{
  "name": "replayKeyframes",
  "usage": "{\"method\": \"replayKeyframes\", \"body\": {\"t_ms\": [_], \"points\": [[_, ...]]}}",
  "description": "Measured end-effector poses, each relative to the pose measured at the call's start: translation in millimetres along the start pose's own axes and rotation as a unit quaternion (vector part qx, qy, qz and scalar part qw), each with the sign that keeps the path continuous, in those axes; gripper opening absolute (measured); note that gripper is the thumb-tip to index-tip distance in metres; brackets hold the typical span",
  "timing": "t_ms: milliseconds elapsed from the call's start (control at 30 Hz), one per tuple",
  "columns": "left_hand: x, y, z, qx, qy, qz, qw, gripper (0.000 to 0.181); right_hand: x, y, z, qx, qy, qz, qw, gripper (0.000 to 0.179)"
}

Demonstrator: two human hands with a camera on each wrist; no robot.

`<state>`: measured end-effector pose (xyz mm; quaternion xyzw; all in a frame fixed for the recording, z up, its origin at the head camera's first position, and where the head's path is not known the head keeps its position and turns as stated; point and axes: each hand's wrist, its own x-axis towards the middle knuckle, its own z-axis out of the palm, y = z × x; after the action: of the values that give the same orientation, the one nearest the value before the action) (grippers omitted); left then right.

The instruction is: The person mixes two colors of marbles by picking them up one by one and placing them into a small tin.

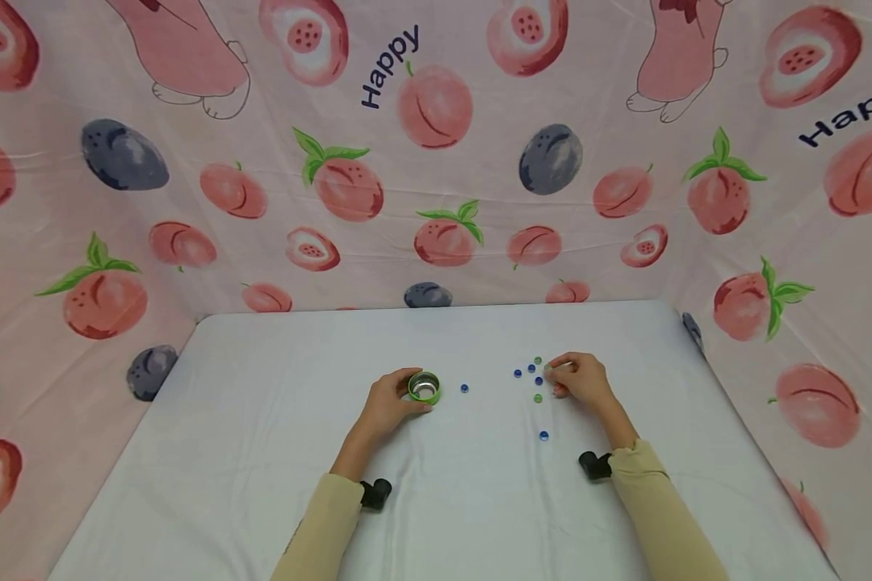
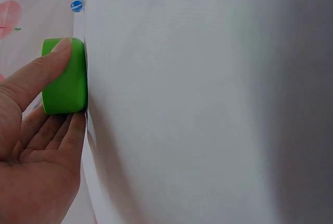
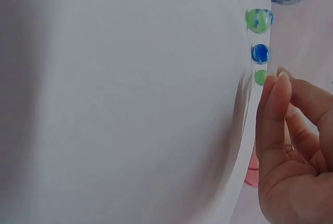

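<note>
My left hand (image 1: pixel 387 407) holds a small round green tin (image 1: pixel 425 388) upright on the white table, thumb on the near side and fingers on the far side. In the left wrist view its smooth green wall (image 2: pixel 70 81) shows between thumb and fingers; the head view shows a silvery inside. My right hand (image 1: pixel 583 379) pinches what looks like a small pale glass marble (image 1: pixel 548 368) between thumb and index finger, mostly hidden by the fingertips. Close by lie a green marble (image 1: pixel 538 361), another green marble (image 1: pixel 538 399) and several blue marbles (image 1: pixel 538 381).
One blue marble (image 1: pixel 464 389) lies just right of the tin, another blue marble (image 1: pixel 544 436) nearer the front. A white cloth (image 1: pixel 262 452) covers the table. Fruit-print cloth (image 1: pixel 480 169) hangs behind and along both sides. Black wrist cameras (image 1: pixel 376 495) sit at both cuffs.
</note>
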<state>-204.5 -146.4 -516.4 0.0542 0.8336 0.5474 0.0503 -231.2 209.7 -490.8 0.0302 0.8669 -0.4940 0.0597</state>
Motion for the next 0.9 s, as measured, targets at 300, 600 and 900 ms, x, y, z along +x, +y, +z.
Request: {"method": "replayKeyframes", "body": {"t_ms": [300,600,900], "points": [[-0.4,-0.9,0.6,0.010,0.003,0.001,0.9999,0.068,-2.9,-4,7,-0.001,0.004,-0.003,1.0000,0.024],[-1.8,1.9,0.1,0.005,0.000,-0.004,1.0000,0.068,-2.7,-9,10,0.001,0.005,-0.018,0.9998,0.022],[-1.6,1.2,0.4,0.005,0.002,-0.002,1.0000,0.068,-4.3,-13,14,0.010,-0.001,-0.032,0.9994,0.024]]}}
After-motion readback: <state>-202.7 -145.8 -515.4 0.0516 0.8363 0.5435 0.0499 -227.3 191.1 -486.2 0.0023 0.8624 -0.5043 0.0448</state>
